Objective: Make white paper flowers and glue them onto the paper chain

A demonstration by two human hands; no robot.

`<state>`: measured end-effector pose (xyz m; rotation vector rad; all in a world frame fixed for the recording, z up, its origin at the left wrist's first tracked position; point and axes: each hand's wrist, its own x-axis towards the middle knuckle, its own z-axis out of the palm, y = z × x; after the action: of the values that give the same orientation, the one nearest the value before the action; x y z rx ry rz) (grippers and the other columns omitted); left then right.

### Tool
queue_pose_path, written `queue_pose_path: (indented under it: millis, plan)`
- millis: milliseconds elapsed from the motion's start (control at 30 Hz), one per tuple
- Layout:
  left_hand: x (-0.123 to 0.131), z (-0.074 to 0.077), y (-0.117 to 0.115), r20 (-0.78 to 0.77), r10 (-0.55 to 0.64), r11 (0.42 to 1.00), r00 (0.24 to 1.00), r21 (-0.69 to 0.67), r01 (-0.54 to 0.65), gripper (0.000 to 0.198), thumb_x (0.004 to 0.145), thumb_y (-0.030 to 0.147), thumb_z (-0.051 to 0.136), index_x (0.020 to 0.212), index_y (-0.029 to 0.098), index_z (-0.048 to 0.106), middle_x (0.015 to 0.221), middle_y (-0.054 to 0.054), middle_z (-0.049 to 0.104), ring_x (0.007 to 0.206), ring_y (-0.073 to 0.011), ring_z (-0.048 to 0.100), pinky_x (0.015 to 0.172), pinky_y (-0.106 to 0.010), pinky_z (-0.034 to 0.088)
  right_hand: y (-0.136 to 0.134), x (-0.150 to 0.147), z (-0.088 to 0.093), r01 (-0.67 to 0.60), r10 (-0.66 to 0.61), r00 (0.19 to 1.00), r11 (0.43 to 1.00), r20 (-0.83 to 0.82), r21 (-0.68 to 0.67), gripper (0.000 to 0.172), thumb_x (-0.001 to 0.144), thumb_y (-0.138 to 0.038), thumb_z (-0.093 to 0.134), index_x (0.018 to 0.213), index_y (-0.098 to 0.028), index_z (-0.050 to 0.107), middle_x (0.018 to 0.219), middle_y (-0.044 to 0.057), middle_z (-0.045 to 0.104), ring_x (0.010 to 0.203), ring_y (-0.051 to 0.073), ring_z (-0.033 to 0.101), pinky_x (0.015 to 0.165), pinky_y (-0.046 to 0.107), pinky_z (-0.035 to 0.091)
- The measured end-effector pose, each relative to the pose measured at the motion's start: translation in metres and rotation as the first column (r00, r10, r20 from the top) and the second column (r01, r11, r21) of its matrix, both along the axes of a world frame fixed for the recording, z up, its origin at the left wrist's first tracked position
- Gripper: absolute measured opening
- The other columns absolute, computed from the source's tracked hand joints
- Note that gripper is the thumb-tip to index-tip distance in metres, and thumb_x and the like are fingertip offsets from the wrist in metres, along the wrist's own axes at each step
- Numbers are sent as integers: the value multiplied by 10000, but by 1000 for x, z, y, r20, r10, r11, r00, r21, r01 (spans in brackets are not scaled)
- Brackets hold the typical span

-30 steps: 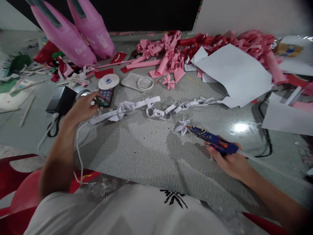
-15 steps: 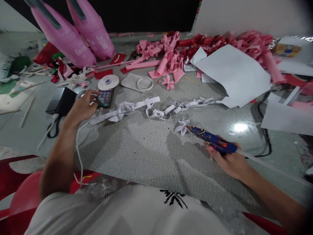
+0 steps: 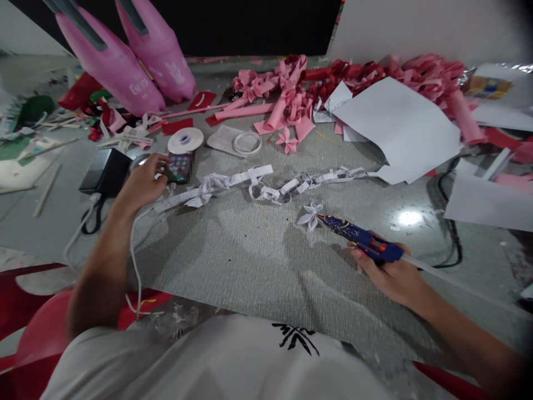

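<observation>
My right hand [image 3: 389, 272] grips a dark blue hot glue gun [image 3: 353, 233] with a long clear glue stick running out of its back. The nozzle reaches the middle of a white paper flower [image 3: 310, 215] lying on the table. At the left, the slightly bent fingers of my left hand [image 3: 145, 180] are apart at the left edge of a phone [image 3: 180, 168] with a lit screen. Just in front of the phone lies a folded white paper strip [image 3: 200, 191]. To its right runs a white paper chain [image 3: 302, 183].
Behind are a tape roll [image 3: 185, 140], a pink paper flower [image 3: 286, 140], heaped pink and red paper chains [image 3: 287, 83] and large white paper [image 3: 400, 125]. Two pink bottles [image 3: 125, 83] stand back left. A black adapter [image 3: 104, 171] and white cable [image 3: 132, 250] lie left.
Almost nothing differs. My left hand and the phone appear shifted very slightly right; the glue gun stays at the white flower.
</observation>
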<state>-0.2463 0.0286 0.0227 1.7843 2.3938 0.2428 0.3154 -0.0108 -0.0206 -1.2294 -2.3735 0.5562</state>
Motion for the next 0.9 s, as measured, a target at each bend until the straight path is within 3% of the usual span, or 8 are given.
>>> queue_pose_path:
  millis: [200, 367, 500, 767, 900]
  plan:
    - [0, 4, -1, -23, -43, 998, 999, -48, 42, 515, 880, 144, 462, 1380, 160, 582, 1305, -81, 685, 1228, -227, 624, 1161, -402, 443, 0, -2, 2, 9, -9, 1000, 999, -8, -46, 421, 1069, -483, 484, 801, -227, 684, 674, 7, 720, 531, 158, 687, 567, 279, 520]
    - [2, 3, -2, 0, -25, 1000, 1000, -6, 25, 603, 870, 115, 478, 1471, 101, 422, 1317, -140, 653, 1150, -203, 644, 1050, -352, 508, 0, -2, 3, 19, -20, 1000, 997, -19, -80, 406, 1059, -478, 500, 796, -231, 687, 632, -3, 692, 487, 154, 650, 541, 286, 501]
    - [0, -1, -1, -2, -14, 1000, 1000, 15, 14, 576, 856, 81, 483, 1428, 149, 448, 1307, -110, 658, 1137, -193, 636, 1045, -354, 500, 0, -3, 2, 14, -15, 1000, 999, -24, -40, 397, 1055, -463, 512, 781, -231, 682, 685, 11, 715, 524, 157, 671, 559, 283, 505]
    - [0, -4, 2, 35, 48, 997, 998, 52, -50, 552, 824, 51, 528, 1363, 169, 504, 1310, -101, 690, 1098, -193, 657, 1015, -351, 508, 0, -1, 0, 21, -23, 999, 995, -25, -99, 397, 1062, -475, 505, 803, -233, 684, 700, 8, 727, 531, 148, 675, 541, 263, 498]
    - [-8, -11, 2, 52, 98, 982, 994, 156, -105, 523, 803, 74, 576, 1317, 166, 557, 1182, -47, 757, 959, -156, 687, 943, -313, 531, 0, 0, 0, 0, -1, 1000, 999, -23, -43, 425, 1065, -469, 499, 764, -232, 684, 702, 16, 730, 532, 154, 674, 554, 276, 501]
